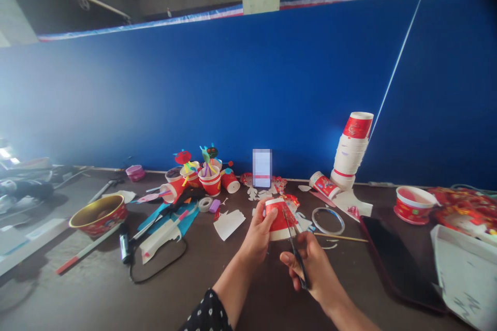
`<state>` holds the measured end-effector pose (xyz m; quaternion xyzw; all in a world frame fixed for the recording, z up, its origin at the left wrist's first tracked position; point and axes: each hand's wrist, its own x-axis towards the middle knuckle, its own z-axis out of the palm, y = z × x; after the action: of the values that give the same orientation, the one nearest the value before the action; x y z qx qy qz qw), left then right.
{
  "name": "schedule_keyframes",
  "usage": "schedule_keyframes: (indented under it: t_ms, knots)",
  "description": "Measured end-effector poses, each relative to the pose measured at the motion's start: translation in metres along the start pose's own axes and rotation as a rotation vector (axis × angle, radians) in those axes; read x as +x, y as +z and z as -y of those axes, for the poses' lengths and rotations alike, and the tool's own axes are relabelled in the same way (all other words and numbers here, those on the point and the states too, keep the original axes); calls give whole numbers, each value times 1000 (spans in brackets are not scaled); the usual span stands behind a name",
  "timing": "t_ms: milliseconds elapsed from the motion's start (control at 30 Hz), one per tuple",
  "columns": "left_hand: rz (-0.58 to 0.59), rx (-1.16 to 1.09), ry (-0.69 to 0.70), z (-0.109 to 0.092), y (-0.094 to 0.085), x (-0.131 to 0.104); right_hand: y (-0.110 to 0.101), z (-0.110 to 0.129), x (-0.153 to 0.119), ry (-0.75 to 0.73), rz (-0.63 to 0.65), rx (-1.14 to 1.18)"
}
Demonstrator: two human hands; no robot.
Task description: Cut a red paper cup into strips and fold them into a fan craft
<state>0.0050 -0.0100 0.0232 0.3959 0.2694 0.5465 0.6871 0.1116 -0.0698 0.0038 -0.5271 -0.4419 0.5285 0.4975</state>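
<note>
My left hand grips a red and white paper cup by its left side, above the middle of the dark table. In my right hand is a pair of scissors with dark handles. The scissor blades point up and lie across the right side of the cup, at its red printed wall. Whether the blades bite into the paper cannot be made out. Behind the cup lie white paper cut-outs and red scraps, near an upright phone with a lit screen.
Decorated cups stand at the back left. A tall cup stack rises at the back right, beside a tape ring and a wooden stick. A gold-lined bowl and a glue gun with its cord lie left; a dark tablet lies right.
</note>
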Motion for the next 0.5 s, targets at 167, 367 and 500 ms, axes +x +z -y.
schedule_keyframes:
  t_ms: [167,367,500]
  knots:
    - [9,-12,-1,-1,-1,1,1,0,0,7,-15,12]
    - [18,-5,3,1,-2,1,-1,-11,5,1,-42,28]
    - [13,8,1,2,-2,1,-2,-14,8,10,-21,52]
